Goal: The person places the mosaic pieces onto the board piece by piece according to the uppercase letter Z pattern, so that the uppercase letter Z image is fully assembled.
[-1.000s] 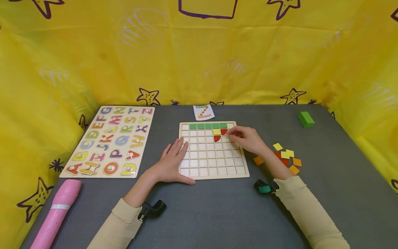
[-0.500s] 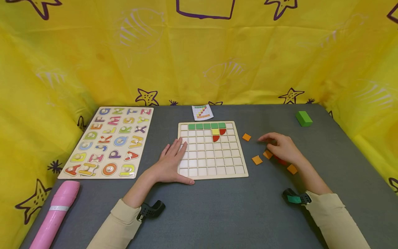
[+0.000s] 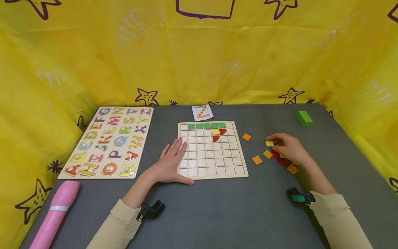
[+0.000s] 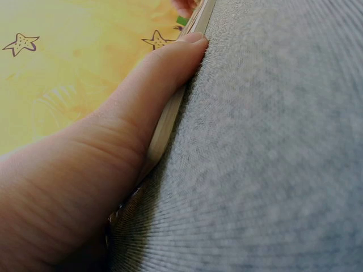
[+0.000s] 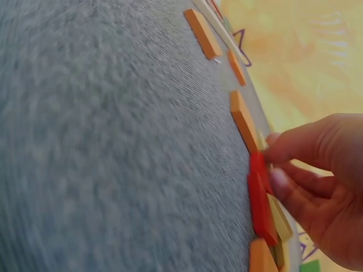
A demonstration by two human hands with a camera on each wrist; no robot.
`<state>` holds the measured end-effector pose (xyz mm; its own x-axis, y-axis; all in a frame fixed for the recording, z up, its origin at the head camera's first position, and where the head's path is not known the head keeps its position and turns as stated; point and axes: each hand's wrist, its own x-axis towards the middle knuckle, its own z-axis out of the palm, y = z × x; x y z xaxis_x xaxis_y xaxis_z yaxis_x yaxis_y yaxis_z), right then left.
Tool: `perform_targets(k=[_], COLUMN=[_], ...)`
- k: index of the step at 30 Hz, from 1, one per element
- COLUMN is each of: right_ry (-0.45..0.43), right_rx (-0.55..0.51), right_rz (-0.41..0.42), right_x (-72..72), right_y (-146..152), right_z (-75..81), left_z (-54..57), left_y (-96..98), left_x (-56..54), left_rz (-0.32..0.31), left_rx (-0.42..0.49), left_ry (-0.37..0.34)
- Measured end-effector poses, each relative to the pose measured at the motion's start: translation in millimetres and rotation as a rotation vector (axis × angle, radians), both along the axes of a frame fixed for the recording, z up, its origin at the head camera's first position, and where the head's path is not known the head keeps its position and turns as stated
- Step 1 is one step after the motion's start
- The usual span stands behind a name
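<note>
A wooden grid board (image 3: 199, 154) lies mid-table. Its cells hold a row of green squares (image 3: 207, 126), a yellow square (image 3: 215, 131) and two red quarter-round tiles (image 3: 216, 138). My left hand (image 3: 170, 166) rests spread on the board's left edge; in the left wrist view its thumb (image 4: 153, 79) lies along the board's near side. To the right of the board, my right hand (image 3: 289, 148) pinches a yellow square tile (image 3: 269, 143) between thumb and fingers. Below that hand are red tiles (image 5: 261, 204) and orange tiles (image 3: 267, 154), some partly hidden by it.
Behind the board lies a small printed pattern card (image 3: 202, 112). An alphabet puzzle board (image 3: 107, 152) takes up the left side, with a pink cylinder (image 3: 59, 207) nearer me. A green block (image 3: 304, 118) stands at the far right. Yellow cloth (image 3: 199, 62) hangs around the table.
My right hand has left the board's upper right cells, moved right to the loose tiles and picked up a yellow one. My left hand keeps its place.
</note>
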<state>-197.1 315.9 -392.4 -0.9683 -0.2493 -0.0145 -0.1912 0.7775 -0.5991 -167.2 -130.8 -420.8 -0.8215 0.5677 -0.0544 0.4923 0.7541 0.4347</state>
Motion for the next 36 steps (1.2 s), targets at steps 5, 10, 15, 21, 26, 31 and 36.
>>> perform_targets(k=[5,10,15,21,26,31,36], right_ry=[-0.011,-0.015,-0.017,-0.038,-0.046,-0.068,-0.066], right_rx=[-0.032,-0.005,0.003,-0.063,-0.123,-0.182,-0.216], right_rz=[-0.041,-0.061,-0.058,-0.048,-0.023,-0.002,0.028], right_x=[-5.5,-7.5,-10.3,-16.0,-22.9,-30.2,-35.3], right_y=[-7,-12,-19,-37,-55,-76,-100], right_z=[-5.3,-3.8,-1.6,0.8,-1.3,-3.9,-3.7], left_z=[-1.3,-2.6,-2.7,-2.8,-1.6,-0.8,-0.9], left_y=[0.6,0.8,1.0,0.3,-0.5,-0.4,-0.3], left_x=[-0.4,-0.8,-0.8,-0.8,-0.4,-0.4,-0.6], left_rz=[-0.003,-0.004,-0.008,-0.004,-0.002,-0.001,-0.001], left_rx=[-0.003,-0.007,-0.002,-0.003,0.000,-0.007,-0.006], left_ry=[0.003,0.002,0.006,0.003,0.003,-0.002,-0.007])
